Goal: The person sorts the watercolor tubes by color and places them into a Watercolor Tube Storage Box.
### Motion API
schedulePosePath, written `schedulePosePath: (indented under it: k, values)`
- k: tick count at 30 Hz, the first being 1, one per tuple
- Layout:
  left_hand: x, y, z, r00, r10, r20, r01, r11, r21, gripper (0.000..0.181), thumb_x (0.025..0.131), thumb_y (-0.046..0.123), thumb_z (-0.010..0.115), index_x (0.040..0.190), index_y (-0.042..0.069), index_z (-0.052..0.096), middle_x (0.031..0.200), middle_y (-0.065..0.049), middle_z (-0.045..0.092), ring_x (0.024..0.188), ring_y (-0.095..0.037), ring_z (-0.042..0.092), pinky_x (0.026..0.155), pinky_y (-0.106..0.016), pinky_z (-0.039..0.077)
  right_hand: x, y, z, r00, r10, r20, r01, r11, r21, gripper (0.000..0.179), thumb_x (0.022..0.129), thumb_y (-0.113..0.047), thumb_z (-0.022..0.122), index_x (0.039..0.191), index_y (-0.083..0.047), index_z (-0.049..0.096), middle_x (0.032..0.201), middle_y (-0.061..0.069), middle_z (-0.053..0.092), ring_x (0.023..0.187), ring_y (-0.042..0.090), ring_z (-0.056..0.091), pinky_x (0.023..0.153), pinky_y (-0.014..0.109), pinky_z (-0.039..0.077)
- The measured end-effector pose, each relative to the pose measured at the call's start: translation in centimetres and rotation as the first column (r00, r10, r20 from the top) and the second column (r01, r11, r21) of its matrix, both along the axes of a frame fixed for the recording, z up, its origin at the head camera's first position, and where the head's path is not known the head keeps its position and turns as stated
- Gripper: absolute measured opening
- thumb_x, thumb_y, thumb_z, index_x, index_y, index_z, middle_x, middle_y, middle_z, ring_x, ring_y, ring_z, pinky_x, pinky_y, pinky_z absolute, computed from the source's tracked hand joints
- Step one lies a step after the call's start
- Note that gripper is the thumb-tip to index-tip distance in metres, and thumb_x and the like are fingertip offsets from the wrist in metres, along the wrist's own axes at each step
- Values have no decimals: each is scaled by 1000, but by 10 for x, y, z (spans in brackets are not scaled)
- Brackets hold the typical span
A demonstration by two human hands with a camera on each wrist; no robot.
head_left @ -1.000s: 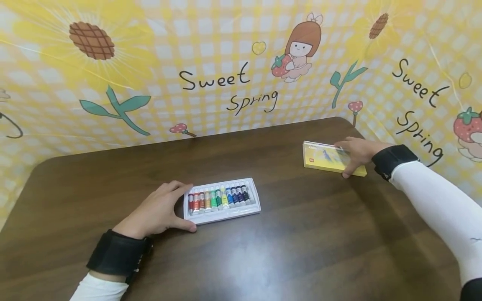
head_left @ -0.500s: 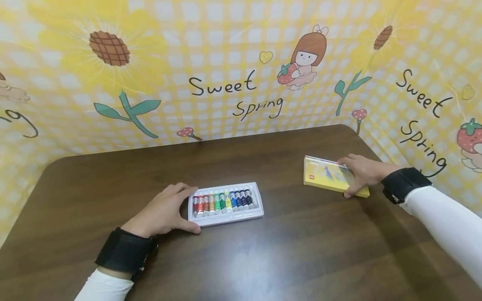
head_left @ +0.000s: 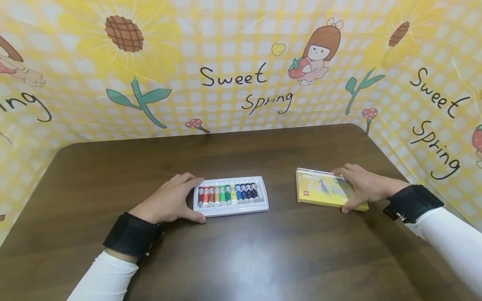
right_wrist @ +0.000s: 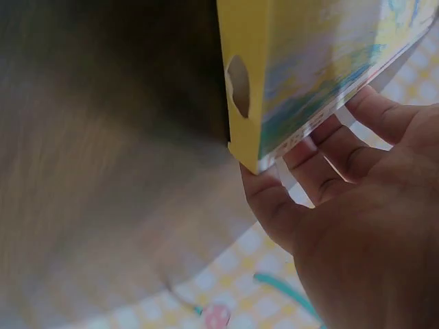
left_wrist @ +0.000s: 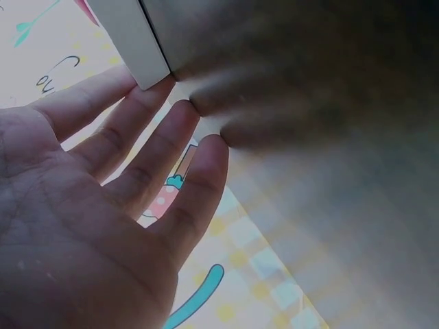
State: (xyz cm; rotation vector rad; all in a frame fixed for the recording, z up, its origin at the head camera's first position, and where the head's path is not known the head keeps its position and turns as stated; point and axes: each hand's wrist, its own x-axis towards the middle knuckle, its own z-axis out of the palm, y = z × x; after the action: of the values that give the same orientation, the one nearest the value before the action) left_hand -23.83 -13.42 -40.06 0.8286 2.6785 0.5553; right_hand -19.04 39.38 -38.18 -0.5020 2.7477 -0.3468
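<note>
A white tray of paint tubes (head_left: pixel 231 209), its several colours in a row, lies flat on the brown table. My left hand (head_left: pixel 169 200) holds its left end, thumb at the near edge and fingers at the far edge. In the left wrist view, the fingers (left_wrist: pixel 195 171) reach the tabletop, and the tray's white corner (left_wrist: pixel 140 48) meets them. To the right lies a flat yellow box (head_left: pixel 320 188) with a blue picture on top. My right hand (head_left: pixel 361 186) grips its right end between thumb and fingers. A cut-out hole shows in the box's end (right_wrist: pixel 247 130) in the right wrist view.
The brown wooden table (head_left: pixel 241 255) has rounded far corners. Behind it and to its right hangs a yellow checked cloth (head_left: pixel 233 42) with flowers and lettering. A gap of bare tabletop separates the tray from the box.
My right hand has brought the yellow box nearer to me and leftward, closer to the tray. The left hand keeps its place on the tray; the head view has shifted slightly.
</note>
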Motion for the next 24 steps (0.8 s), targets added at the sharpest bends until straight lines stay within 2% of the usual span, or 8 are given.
schedulePosePath:
  k: [4,11,14,18,24]
  values:
    - [0,-1,0,1000,2,2,-2,1000,-5,110,72,58,93,155,2,48,146,-19,56,130,-37,50,112,-59,46,8,-21,-2,999,32,15,-31,998,-50,112,65,-58,96,149,-2,47,142,20,50,129,38,48,100,58,49]
    - [1,1,1,1000,5,-7,-5,1000,-14,110,72,59,92,154,2,49,144,-19,57,129,-37,50,112,-58,46,19,-46,-5,999,39,-18,-40,996,-73,109,67,-63,93,147,-3,49,133,10,53,121,28,50,97,49,50]
    - [1,1,0,1000,2,-10,-2,1000,-17,110,72,60,92,154,1,49,143,-18,57,129,-37,51,112,-58,46,22,-55,-6,999,40,-33,-43,996,-83,109,67,-65,92,146,-4,49,134,10,54,120,27,51,95,47,50]
    - [1,1,-1,1000,1,-12,-1,1000,-22,110,71,60,92,154,2,50,143,-18,57,129,-36,51,112,-58,46,22,-65,-9,997,47,-68,-51,997,-65,109,67,-69,90,145,-4,51,132,9,56,117,24,52,93,43,51]
    - [0,-1,-2,1000,-1,-17,1,1000,-20,108,71,59,93,153,3,51,143,-17,58,131,-36,51,113,-59,44,16,-77,-11,992,62,-109,-66,997,-35,109,69,-72,87,145,-2,52,130,10,57,114,25,54,92,45,52]
